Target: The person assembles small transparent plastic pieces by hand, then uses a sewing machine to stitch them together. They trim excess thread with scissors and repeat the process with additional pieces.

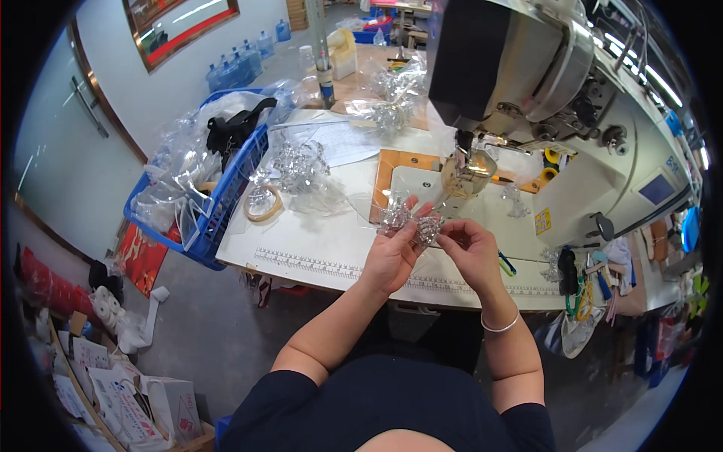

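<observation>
Head view, left hand (392,260) cradling shiny silvery pieces (428,229) under its thumb, right hand (473,252) pinching their edge between fingers, above white table (316,239), blue basket (235,194) leftward holding clear plastic (160,202) and black fabric (237,129).

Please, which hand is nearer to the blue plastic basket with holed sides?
The left hand. It is to the right of the basket; the right hand is farther right, beside the left one.
</observation>
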A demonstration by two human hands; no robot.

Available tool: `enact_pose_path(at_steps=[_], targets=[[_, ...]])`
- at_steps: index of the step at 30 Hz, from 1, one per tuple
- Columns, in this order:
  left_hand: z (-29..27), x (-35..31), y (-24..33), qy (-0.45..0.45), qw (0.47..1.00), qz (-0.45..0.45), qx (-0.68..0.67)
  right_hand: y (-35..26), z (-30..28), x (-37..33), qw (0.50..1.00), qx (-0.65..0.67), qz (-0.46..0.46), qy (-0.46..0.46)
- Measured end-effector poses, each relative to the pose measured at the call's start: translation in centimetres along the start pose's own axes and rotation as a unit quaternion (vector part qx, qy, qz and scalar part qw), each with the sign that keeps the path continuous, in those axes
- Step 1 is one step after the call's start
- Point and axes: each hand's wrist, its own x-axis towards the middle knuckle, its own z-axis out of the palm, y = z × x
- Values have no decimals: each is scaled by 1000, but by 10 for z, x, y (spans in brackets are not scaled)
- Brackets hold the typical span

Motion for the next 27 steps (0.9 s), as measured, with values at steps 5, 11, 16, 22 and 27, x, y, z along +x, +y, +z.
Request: enact_pose_path(at_steps=[5,11,16,22,27], targets=[[-2,-1,-4,0,1000,8,-15,3,-1,1,1000,23,-5,-6],[-5,-3,-7,-19,999,22,-23,4,2,-2,999,23,-20,8],[-7,-3,-16,63,996,59,17,3,5,-3,1000,9,-15,18],[-8,-5,-17,141,989,48,20,13,5,-4,999,8,-24,37],[-8,-6,-20,154,987,39,-38,20,6,-5,999,25,-22,42]])
